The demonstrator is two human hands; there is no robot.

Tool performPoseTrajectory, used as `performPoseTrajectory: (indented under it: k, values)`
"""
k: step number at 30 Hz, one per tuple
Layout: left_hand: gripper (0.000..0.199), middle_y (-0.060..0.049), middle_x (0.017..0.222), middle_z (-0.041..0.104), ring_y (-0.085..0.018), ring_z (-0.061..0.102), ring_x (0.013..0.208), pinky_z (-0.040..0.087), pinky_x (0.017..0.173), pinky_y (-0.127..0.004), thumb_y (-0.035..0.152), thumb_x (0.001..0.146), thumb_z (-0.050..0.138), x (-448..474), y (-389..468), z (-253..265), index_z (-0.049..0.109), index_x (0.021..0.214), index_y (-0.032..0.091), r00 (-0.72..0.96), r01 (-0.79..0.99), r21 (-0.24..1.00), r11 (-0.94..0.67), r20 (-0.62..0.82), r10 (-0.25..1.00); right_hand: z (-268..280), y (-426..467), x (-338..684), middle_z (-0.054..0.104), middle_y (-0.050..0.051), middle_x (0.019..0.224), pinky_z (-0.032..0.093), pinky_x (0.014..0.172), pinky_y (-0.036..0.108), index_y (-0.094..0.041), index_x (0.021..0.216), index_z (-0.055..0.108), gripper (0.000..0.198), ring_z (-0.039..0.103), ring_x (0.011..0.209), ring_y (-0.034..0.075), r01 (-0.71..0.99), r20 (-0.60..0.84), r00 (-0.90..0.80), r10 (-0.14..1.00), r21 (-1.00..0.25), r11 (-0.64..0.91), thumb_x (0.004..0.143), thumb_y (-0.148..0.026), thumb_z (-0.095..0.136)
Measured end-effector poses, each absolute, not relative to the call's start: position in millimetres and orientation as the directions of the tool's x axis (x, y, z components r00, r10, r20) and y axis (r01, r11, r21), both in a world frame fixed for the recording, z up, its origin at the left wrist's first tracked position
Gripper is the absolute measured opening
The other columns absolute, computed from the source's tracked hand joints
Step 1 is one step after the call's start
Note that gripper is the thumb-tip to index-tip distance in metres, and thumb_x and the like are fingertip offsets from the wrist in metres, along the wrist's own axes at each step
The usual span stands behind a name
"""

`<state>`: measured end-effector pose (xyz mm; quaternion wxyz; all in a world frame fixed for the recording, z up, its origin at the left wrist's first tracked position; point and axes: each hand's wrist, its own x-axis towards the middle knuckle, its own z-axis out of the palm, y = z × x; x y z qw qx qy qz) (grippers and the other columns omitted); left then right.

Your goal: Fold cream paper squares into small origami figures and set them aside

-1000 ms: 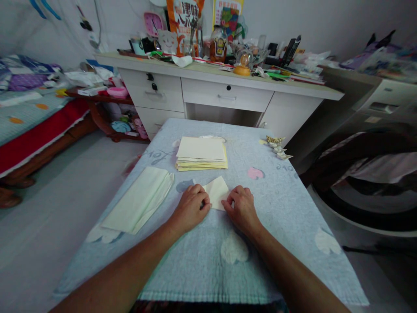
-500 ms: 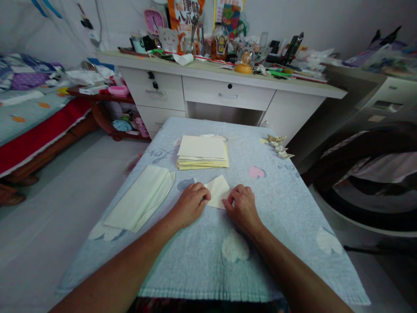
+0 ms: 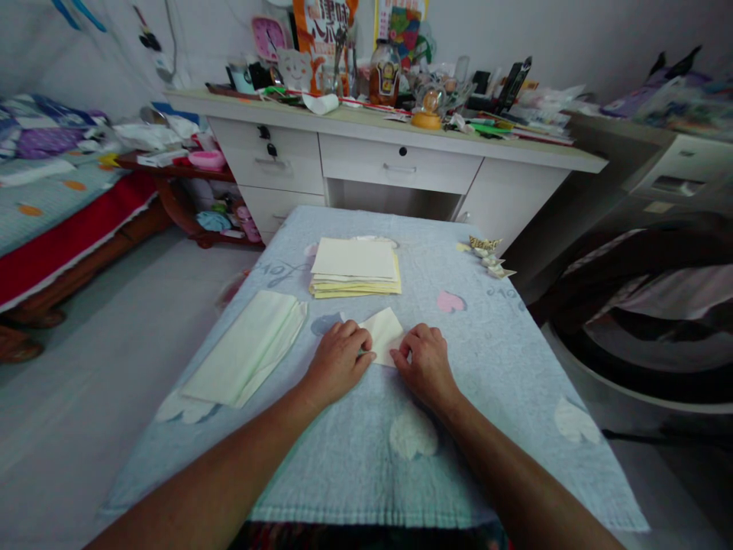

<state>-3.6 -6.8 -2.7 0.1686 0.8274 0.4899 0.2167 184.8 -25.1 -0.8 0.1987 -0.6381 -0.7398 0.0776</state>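
A small folded piece of cream paper (image 3: pixel 383 334) lies on the cloth-covered table between my hands. My left hand (image 3: pixel 340 353) pinches its left edge between thumb and curled fingers. At the paper's right edge, my right hand (image 3: pixel 424 357) grips with thumb and fingertips, its fingers bent. Beyond them sits a stack of cream and yellow paper sheets (image 3: pixel 356 260). Long folded pale paper sheets (image 3: pixel 246 347) rest to the left of my left arm. A few small folded paper pieces (image 3: pixel 491 263), one patterned, stand in a row at the far right.
The table wears a light blue cloth (image 3: pixel 343 473) with heart prints. Behind it is a white desk (image 3: pixel 401 156) crowded with jars and small items. A front-loading washing machine (image 3: pixel 658 305) stands at the right, a bed (image 3: pixel 62 206) at the left.
My left thumb has shifted slightly to the right along the paper's near edge. The right hand and the paper look nearly still.
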Motion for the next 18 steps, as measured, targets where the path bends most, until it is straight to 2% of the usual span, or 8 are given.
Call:
performPoseTrajectory:
  k: [4, 9, 13, 18]
  values:
    - [0.008, -0.004, 0.091, 0.056, -0.022, 0.05, 0.09, 0.039, 0.08, -0.035, 0.025, 0.082, 0.061, -1.6, -9.7, -2.8, 0.06, 0.088, 0.02, 0.426, 0.747, 0.476, -0.465, 0.195, 0.884, -0.6, -24.6, 184.1, 0.055, 0.005, 0.084, 0.031, 0.075, 0.032, -0.019, 0.067, 0.061, 0.015, 0.044, 0.086, 0.021, 0.917, 0.194, -0.098, 0.976, -0.364, 0.165, 0.079, -0.026, 0.067]
    - [0.027, -0.004, 0.105, 0.06, -0.023, 0.049, 0.102, 0.038, 0.088, -0.039, 0.018, 0.083, 0.058, -2.0, -11.4, -2.4, 0.064, 0.107, 0.028, 0.496, 0.693, 0.459, -0.556, 0.256, 0.83, -1.3, -24.0, 184.0, 0.055, 0.005, 0.085, 0.031, 0.075, 0.032, -0.019, 0.067, 0.061, 0.015, 0.045, 0.086, 0.021, 0.917, 0.191, -0.097, 0.977, -0.365, 0.162, 0.078, -0.026, 0.067]
    - [0.027, -0.005, 0.104, 0.062, -0.02, 0.051, 0.1, 0.043, 0.089, -0.036, 0.015, 0.088, 0.049, -3.1, -8.6, -4.9, 0.069, 0.103, 0.026, 0.592, 0.604, 0.476, -0.639, 0.27, 0.76, -0.4, -24.8, 183.9, 0.055, 0.005, 0.085, 0.031, 0.075, 0.032, -0.019, 0.068, 0.062, 0.015, 0.045, 0.086, 0.021, 0.919, 0.183, -0.101, 0.978, -0.36, 0.162, 0.08, -0.026, 0.066]
    - [0.03, -0.005, 0.105, 0.063, -0.02, 0.054, 0.099, 0.046, 0.087, -0.035, 0.013, 0.088, 0.049, -4.5, -6.4, -7.5, 0.071, 0.104, 0.027, 0.615, 0.6, 0.443, -0.666, 0.277, 0.738, 1.9, -25.4, 183.1, 0.055, 0.006, 0.087, 0.031, 0.074, 0.032, -0.019, 0.068, 0.061, 0.016, 0.045, 0.086, 0.021, 0.921, 0.172, -0.096, 0.98, -0.358, 0.153, 0.082, -0.026, 0.064]
